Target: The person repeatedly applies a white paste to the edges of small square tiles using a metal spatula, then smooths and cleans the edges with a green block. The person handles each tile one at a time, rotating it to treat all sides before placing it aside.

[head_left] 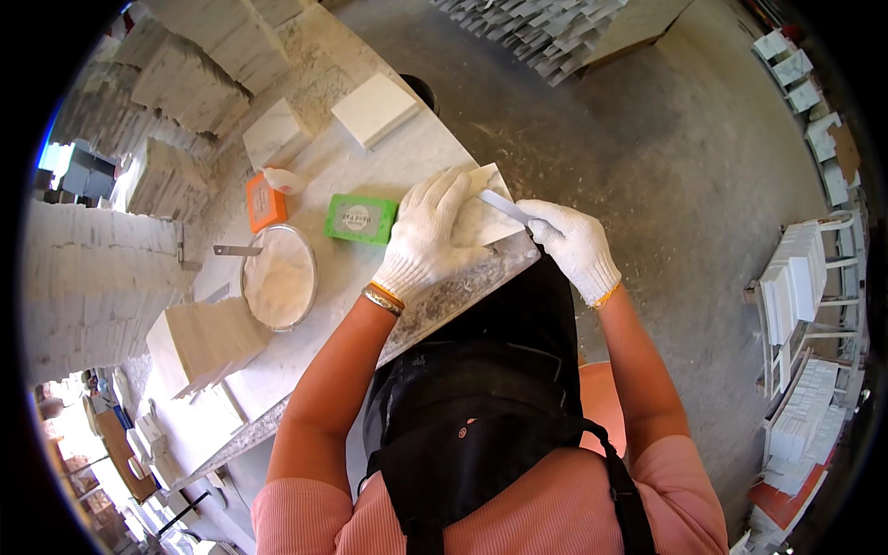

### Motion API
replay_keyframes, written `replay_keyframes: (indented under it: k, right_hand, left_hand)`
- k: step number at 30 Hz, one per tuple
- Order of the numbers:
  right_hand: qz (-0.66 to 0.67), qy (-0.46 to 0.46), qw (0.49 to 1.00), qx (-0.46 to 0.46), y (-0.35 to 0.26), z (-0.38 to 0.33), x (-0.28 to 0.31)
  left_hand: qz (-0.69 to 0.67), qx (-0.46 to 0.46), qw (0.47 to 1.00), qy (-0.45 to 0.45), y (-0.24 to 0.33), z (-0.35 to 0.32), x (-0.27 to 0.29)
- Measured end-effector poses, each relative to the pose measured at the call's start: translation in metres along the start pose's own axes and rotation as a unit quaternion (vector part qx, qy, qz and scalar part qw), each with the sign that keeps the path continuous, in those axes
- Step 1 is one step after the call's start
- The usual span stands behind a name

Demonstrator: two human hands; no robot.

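Observation:
My left hand (427, 236), in a white knit glove, lies flat with fingers spread on a pale marble tile (488, 215) at the near right corner of the stone worktable (305, 370). My right hand (575, 245), also gloved, grips a thin flat blade-like tool (504, 205) whose tip rests on the tile's surface just beside my left fingers. The tile is partly hidden under my left hand.
A green box (362, 218), an orange box (265, 203) and a round metal bowl of white powder (278, 276) sit left of the tile. Stacks of marble tiles (205, 342) stand on the table and around it. Racks of white tiles (797, 287) line the right side of the concrete floor.

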State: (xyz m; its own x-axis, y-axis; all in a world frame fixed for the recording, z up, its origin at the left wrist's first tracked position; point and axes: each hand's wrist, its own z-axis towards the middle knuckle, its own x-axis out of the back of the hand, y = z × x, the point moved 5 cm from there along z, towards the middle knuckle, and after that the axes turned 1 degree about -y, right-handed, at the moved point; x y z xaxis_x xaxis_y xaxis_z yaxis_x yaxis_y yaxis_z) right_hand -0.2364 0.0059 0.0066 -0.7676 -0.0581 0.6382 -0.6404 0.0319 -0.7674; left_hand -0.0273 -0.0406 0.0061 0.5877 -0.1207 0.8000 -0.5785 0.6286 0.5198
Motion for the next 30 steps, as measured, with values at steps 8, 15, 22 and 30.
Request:
replay_keyframes:
  k: [8,15,22,30]
  right_hand:
    - [-0.037,0.07,0.988,0.131,-0.004,-0.014,-0.025]
    - [-0.02,0.031,0.993,0.112,-0.01,-0.019,-0.033]
    - [0.257,0.063,0.959,-0.1,0.009,-0.037,0.009]
    - [0.3,0.091,0.941,-0.125,0.035,-0.07,0.025]
  left_hand:
    - [0.018,0.003,1.0,-0.002,-0.003,-0.003,-0.002]
    - [0.009,0.0,1.0,0.006,-0.002,-0.002,-0.002]
    - [0.022,-0.007,1.0,-0.007,0.014,0.005,0.009]
    - [0.115,0.072,0.984,-0.113,0.034,0.02,0.013]
